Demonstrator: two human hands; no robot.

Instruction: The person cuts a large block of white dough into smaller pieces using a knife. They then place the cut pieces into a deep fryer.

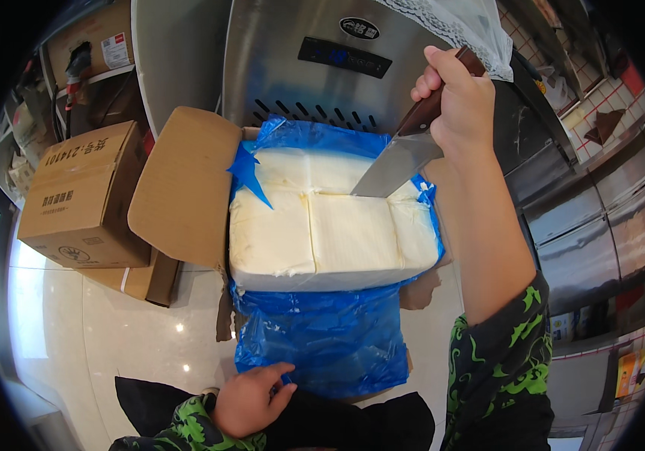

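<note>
A large pale block [350, 231], scored or split into several sections, fills an opened cardboard box lined with blue plastic film [322, 338]. My right hand [463, 101] grips the dark wooden handle of a broad-bladed knife [398, 163] above the block's right half. The blade slants down to the left, its lower edge at the seam between the rear and front sections; how deep it goes cannot be told. My left hand [252, 397] is at the near edge of the blue film, thumb and forefinger at a bit of it. Whether they pinch it is unclear.
An open cardboard flap [184, 186] sticks out left of the block. Beyond it a closed carton [74, 208] rests on another carton [156, 279] on the tiled floor. A stainless-steel appliance [288, 73] with a display stands right behind the box. Steel cabinets [576, 225] are at the right.
</note>
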